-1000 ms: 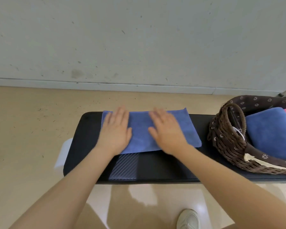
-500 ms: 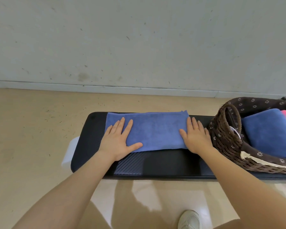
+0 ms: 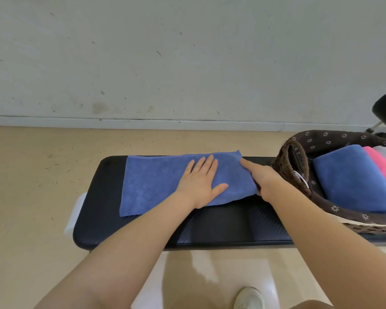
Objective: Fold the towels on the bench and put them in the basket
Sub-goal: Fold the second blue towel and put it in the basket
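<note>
In the head view, the blue towel point(image 3: 165, 181) lay spread as a long strip on the black bench point(image 3: 221, 228), toward its far edge, and the fold was midway. The left hand point(image 3: 200, 182) rested flat on the cloth with straight fingers and the thumb spread, holding nothing and simply pressing the middle of the strip down. Just beside it, toward the basket, the right hand point(image 3: 260, 177) had the towel's near-right end: its thumb lay along the top of the cloth while the fingers were tucked out of sight beneath the edge, so it appeared to be pinching that end, though how tightly could not be told. The wicker basket point(image 3: 292, 166) stood on the bench immediately past the right hand, touching or very nearly touching the wrist, and already held a folded blue towel point(image 3: 348, 175) with a pink one point(image 3: 381, 166) beyond it. A white shoe point(image 3: 249, 297) showed on the floor below the arms. Judged from this, the step in hand was folding the strip in half crosswise. The next move would call for lifting the pinched end and carrying it over the left hand's side toward the far-left end, the flat hand marking the crease, with corners matched before the cloth goes to the basket.
</note>
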Motion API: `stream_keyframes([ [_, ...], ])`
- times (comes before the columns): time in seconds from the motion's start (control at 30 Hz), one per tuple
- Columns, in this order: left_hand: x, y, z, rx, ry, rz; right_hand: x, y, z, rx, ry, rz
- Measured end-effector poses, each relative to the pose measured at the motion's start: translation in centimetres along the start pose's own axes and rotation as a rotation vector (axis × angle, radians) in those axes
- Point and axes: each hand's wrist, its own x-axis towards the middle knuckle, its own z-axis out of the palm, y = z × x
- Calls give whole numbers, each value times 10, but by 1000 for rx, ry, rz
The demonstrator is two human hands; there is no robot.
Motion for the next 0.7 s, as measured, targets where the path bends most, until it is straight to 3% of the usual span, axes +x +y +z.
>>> stream_keyframes([
  [0.13, 4, -2, 7, 16, -4, 8, -7, -3, 0, -70, -143, 17],
  [0.3, 2, -6, 3, -45, 19, 34, -29, -16, 17, -378, -80, -386],
  [0.47, -18, -30, -2, -97, 120, 57, -52, -25, 49, -605, -140, -651],
  [0.7, -57, -59, -12, -382, 262, -52, -62, -9, 100, -926, -155, -688],
])
